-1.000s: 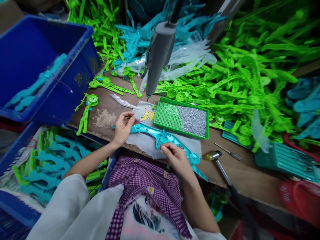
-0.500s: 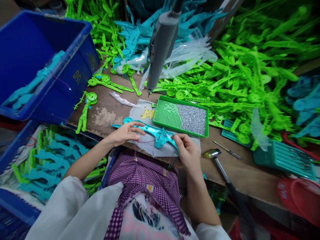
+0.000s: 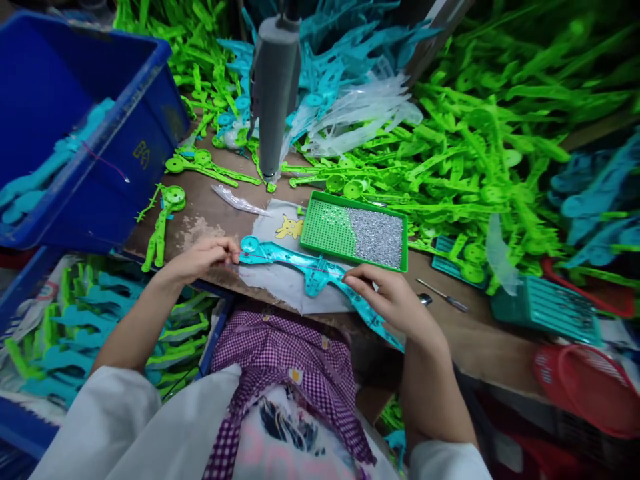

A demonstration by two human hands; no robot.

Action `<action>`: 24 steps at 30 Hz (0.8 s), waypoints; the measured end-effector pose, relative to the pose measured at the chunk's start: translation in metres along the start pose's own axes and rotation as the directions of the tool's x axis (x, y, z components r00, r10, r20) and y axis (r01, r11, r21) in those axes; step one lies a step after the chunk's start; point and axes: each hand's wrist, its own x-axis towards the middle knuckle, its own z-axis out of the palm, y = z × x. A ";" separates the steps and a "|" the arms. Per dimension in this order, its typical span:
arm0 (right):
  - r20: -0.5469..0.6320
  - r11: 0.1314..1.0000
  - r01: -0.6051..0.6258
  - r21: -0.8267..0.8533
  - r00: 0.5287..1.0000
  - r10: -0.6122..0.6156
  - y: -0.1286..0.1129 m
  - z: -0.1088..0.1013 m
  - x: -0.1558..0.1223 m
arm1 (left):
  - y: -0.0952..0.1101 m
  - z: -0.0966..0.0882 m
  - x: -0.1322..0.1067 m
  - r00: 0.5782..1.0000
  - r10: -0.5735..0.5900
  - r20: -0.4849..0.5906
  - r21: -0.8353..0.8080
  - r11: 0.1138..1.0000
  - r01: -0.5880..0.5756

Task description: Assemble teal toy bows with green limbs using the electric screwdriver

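A long turquoise plastic half-shell lies hollow side up on a pale cloth at the table's front. Along it runs a thin reddish wire, drawn nearly straight between my hands. My left hand pinches the wire just beyond the shell's left end. Near the shell's right part, my right hand has thumb and forefinger closed on the other stretch of wire. That hand covers a bit of the shell, whose right end juts past the table edge.
Behind the shell stands a green tray of small metal screws. A grey electric screwdriver hangs above the table. Green plastic parts are heaped behind. A blue crate is at left; a screwdriver lies at right.
My left hand moved left and closed on the wire; the wire is now pulled taut along the shell. The shell's right end now points down toward me. My right hand moved slightly right.
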 end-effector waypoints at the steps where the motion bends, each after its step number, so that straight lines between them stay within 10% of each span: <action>1: -0.012 1.000 -0.007 -0.006 1.000 0.007 0.005 -0.003 0.001 | 0.001 -0.005 0.000 0.996 0.037 -0.075 0.009 0.999 -0.037; 5: -0.072 0.979 -0.101 -0.175 0.993 0.089 0.022 -0.009 -0.013 | -0.011 0.007 -0.004 0.993 0.091 -0.082 0.022 0.996 -0.089; 10: -0.357 0.917 -0.057 -0.395 0.929 -0.096 -0.008 0.021 -0.046 | -0.034 0.071 -0.016 0.944 0.275 0.181 0.431 0.841 -0.328; 13: -0.053 0.964 0.211 -0.161 0.974 -0.221 -0.035 0.056 -0.046 | -0.032 0.101 -0.026 0.851 0.360 0.383 0.460 0.724 -0.513; 15: 0.086 0.989 0.145 0.031 0.985 -0.148 -0.044 0.070 -0.044 | -0.029 0.109 -0.030 0.839 0.405 0.363 0.442 0.719 -0.537; 19: 0.041 0.992 -0.052 0.118 0.998 0.047 -0.044 0.062 -0.060 | -0.034 0.110 -0.028 0.914 0.354 0.200 0.339 0.850 -0.403; 24: -0.239 0.960 0.075 0.269 0.971 -0.008 -0.023 0.019 -0.105 | -0.066 0.120 -0.007 0.996 0.078 0.042 -0.204 0.977 -0.068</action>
